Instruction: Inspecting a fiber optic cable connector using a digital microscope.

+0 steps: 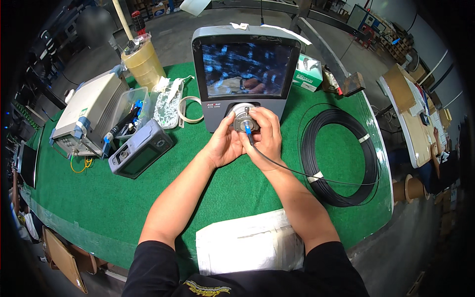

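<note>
A grey inspection device with a screen [247, 69] stands upright at the far middle of the table. Its display shows dark blue, blurry streaks. At its lower front is a round metal adapter holder [242, 123] with a small knob. A blue fibre-optic connector [248, 129] sits in the holder, and its black cable [282, 166] runs right to a coil. My left hand [223, 144] is closed round the holder's left side. My right hand [267, 136] grips its right side, close by the connector. Parts of the fingers are hidden behind the holder.
A black cable coil [309, 148] lies on the right of the green mat [198, 198]. Left are a handheld tester [141, 151], a bench instrument [89, 106], a clear box [131, 111], a tape roll [190, 119] and a yellowish container [143, 62]. White sheets [247, 242] lie in front of me.
</note>
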Demonstrator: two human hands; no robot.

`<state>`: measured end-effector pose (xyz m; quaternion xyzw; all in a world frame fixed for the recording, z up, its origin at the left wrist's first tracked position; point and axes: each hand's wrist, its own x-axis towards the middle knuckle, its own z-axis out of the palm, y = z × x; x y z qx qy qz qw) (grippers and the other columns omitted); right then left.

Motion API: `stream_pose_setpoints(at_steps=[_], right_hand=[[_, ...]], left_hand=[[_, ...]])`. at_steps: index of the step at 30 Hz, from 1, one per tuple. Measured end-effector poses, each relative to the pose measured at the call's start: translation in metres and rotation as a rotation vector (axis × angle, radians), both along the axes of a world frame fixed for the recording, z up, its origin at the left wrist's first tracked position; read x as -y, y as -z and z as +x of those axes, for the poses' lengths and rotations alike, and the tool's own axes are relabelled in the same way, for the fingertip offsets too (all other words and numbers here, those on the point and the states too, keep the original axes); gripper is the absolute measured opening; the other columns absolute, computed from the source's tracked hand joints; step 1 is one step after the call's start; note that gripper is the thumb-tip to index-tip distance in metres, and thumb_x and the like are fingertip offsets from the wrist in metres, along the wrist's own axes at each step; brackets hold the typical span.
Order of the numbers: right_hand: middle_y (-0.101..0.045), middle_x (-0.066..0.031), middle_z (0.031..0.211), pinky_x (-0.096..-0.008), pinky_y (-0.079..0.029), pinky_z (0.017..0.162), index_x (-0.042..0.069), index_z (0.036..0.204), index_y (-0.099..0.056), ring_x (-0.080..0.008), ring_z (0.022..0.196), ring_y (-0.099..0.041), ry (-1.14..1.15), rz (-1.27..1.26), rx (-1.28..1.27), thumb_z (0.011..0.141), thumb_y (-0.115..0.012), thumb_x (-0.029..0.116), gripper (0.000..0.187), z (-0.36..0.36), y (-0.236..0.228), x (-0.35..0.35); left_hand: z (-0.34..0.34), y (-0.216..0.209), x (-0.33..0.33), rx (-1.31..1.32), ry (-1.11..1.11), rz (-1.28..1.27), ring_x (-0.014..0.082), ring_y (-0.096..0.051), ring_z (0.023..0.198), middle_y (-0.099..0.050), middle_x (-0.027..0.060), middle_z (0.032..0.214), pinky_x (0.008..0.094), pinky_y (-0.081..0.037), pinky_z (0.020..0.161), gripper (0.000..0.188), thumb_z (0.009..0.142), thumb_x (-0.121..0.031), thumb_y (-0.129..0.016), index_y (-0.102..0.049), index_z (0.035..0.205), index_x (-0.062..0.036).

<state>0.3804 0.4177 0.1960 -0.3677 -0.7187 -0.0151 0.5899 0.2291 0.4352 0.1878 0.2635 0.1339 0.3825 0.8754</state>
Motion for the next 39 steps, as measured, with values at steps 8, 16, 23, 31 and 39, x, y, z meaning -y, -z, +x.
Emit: stream_pose_setpoints(at_steps=[8,16,23,31,39], right_hand=[[-0.054,-0.0164,0.132,-0.0383,-0.057,0.092,0.006,0.13,-0.059,-0.0331,0.119,-0.06,-0.012,-0.048,0.008,0.074,-0.082,-0.003,0.061,-0.002,0.004,0.001],[-0.056,-0.0186,0.132,-0.0436,-0.054,0.096,0.006,0.133,-0.055,-0.0371,0.12,-0.06,-0.01,-0.001,0.055,0.071,-0.081,-0.001,0.068,-0.001,-0.001,0.0],[-0.058,-0.0163,0.133,-0.0457,-0.051,0.101,0.006,0.127,-0.057,-0.0375,0.123,-0.058,0.0,-0.006,0.083,0.071,-0.078,0.0,0.06,0.001,-0.002,-0.002],[-0.06,-0.0137,0.128,-0.0466,-0.051,0.099,0.008,0.126,-0.059,-0.0383,0.118,-0.059,-0.002,-0.025,0.017,0.074,-0.078,0.002,0.055,-0.003,-0.005,0.0],[-0.056,-0.0156,0.132,-0.0424,-0.052,0.098,0.007,0.129,-0.056,-0.0347,0.121,-0.058,-0.016,-0.063,0.039,0.074,-0.08,-0.001,0.06,-0.002,-0.001,0.001]], left_hand=[[-0.005,0.006,-0.004,0.063,0.041,0.003,0.0287,-0.065,0.116,-0.068,0.0151,0.126,0.0458,-0.047,0.11,0.069,0.105,-0.062,-0.037,-0.06,0.135,-0.0041],[-0.004,0.006,-0.002,0.044,0.021,0.015,0.0287,-0.067,0.112,-0.07,0.0159,0.122,0.0459,-0.049,0.108,0.065,0.105,-0.059,-0.039,-0.062,0.13,-0.003],[-0.004,0.014,-0.006,0.077,0.021,-0.011,0.0272,-0.067,0.114,-0.07,0.0147,0.122,0.0457,-0.049,0.109,0.065,0.105,-0.06,-0.041,-0.06,0.131,-0.0047],[-0.003,0.018,-0.009,0.072,-0.012,-0.054,0.0294,-0.07,0.107,-0.07,0.0147,0.118,0.0445,-0.057,0.1,0.061,0.106,-0.058,-0.045,-0.055,0.137,-0.0073],[-0.005,0.018,-0.007,0.08,-0.006,-0.03,0.0282,-0.071,0.106,-0.07,0.0127,0.116,0.0428,-0.059,0.097,0.06,0.107,-0.058,-0.045,-0.053,0.138,-0.0071]])
